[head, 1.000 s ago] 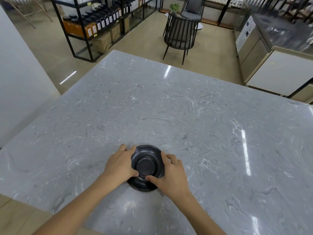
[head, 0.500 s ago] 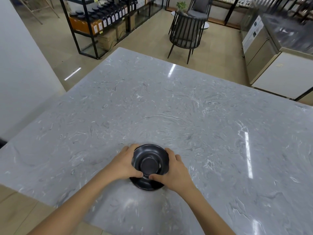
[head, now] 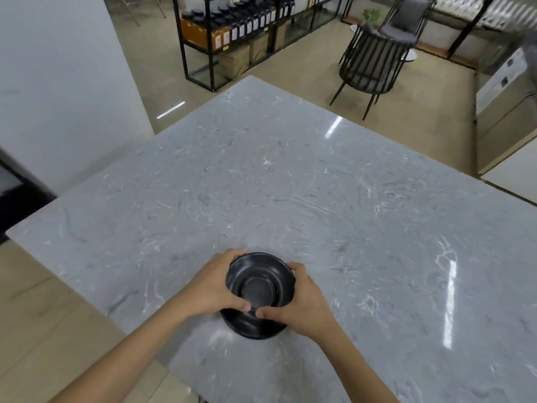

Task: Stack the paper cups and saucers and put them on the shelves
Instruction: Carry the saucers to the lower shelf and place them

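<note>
Marble table (head: pixel 290 175): one, bare apart from the stack. Shelf rack (head: pixel 232 33) well beyond far edge.

Saucer stack (head: pixel 258 289) near near edge: appears raised and tilted versus a moment ago; top saucer clear, one rim below, exact count unclear. Paper cups: none seen.

Left hand (head: pixel 215 289), right hand (head: pixel 302 303): both clasped round stack, thumbs nearly meeting. Judgement: lift begun, carry to shelves next.

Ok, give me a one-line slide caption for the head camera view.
Both hands, left hand and right hand, grip stacked black saucers on a grey marble table.
</note>
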`<state>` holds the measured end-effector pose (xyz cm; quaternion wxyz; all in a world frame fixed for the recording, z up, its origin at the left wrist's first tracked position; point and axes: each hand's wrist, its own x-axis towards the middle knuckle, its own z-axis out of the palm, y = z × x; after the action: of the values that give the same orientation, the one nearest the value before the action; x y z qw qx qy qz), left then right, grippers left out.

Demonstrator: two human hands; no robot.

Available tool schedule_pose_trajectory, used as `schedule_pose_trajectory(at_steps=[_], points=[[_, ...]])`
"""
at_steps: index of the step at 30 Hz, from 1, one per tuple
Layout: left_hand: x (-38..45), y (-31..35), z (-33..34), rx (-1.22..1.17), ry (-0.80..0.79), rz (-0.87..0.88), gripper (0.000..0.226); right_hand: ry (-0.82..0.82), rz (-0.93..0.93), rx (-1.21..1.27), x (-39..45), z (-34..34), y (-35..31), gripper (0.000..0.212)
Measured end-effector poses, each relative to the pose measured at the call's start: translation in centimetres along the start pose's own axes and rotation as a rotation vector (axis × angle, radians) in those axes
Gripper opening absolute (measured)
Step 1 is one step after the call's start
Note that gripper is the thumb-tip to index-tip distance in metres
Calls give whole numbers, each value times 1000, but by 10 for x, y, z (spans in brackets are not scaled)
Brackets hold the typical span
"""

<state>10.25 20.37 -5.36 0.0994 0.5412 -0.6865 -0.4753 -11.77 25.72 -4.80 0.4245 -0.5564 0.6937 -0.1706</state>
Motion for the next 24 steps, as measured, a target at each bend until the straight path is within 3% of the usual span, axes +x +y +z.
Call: schedule_pose_trajectory(at_steps=[13, 24], points=[[-98, -16, 14, -208, 273, -179, 98, -279, -270, -115, -9, 20, -28, 103], [-189, -80, -19, -337, 547, -310, 93, -483, -420, -168, -8, 112, -100, 101]])
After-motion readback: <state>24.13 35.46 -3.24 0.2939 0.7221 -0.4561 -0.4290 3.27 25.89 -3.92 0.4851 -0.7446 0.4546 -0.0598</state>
